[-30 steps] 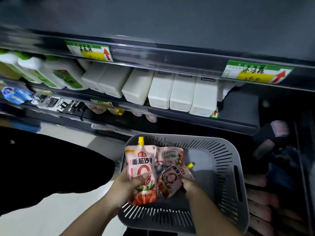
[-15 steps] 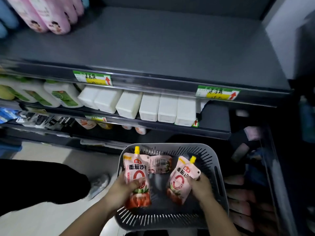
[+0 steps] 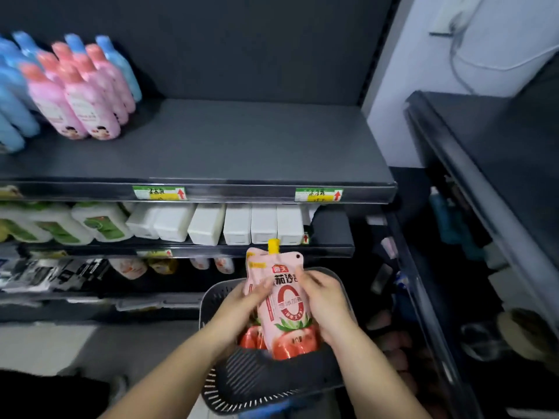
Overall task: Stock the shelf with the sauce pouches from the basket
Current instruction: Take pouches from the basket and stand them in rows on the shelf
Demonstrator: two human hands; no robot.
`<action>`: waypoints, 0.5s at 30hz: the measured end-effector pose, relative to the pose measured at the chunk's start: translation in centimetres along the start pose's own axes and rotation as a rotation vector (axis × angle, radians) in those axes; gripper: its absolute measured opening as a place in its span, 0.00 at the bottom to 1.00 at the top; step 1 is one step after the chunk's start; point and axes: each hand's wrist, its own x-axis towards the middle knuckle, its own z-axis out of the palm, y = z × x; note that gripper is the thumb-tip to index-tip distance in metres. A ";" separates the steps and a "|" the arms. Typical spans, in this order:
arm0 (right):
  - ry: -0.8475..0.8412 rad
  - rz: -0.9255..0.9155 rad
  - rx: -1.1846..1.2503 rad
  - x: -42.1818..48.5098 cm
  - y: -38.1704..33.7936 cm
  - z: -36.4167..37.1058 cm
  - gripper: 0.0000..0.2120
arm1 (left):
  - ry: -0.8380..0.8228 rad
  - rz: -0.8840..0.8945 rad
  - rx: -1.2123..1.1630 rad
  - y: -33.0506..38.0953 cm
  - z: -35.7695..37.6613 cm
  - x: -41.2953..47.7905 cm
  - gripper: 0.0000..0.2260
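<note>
Gripping upright pink tomato-print sauce pouch with yellow spout cap, left hand curled on its left edge, right hand curled on its right | pouch sat between hands, over grey slotted plastic basket | dark grey shelf lay above both hands.

The basket sits before the shelving. Over it, the sauce pouches stand upright between the left grip and the right grip. Boxes line the lower shelf. Bottles stand at the left of the shelf above.
</note>
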 end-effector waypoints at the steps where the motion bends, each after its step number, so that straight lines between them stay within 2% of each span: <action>1: 0.010 0.006 -0.006 -0.4 -0.5 0.2 0.13 | -0.018 0.009 0.031 0.4 0.3 -0.2 0.37; 5: 0.023 0.050 0.046 -1.6 -2.5 -0.2 0.13 | -0.079 -0.012 -0.028 1.9 1.4 -1.0 0.30; 7: -0.065 -0.019 0.044 -2.5 -3.8 -1.4 0.16 | -0.069 -0.022 -0.064 2.9 2.1 -1.3 0.26; 8: -0.144 -0.083 0.017 -3.1 -4.3 -2.4 0.21 | -0.069 -0.031 -0.077 3.4 2.5 -1.5 0.24; 10: -0.314 -0.201 -0.136 -4.8 -4.6 -4.5 0.31 | -0.095 -0.058 -0.096 4.4 3.2 -1.8 0.22; 12: -0.415 -0.314 -0.326 -6.4 -4.4 -6.2 0.35 | -0.125 -0.074 -0.095 5.2 3.8 -2.1 0.21; 15: -0.382 -0.456 -0.492 -7.8 -4.5 -7.3 0.35 | -0.150 -0.060 -0.063 6.0 4.4 -2.6 0.23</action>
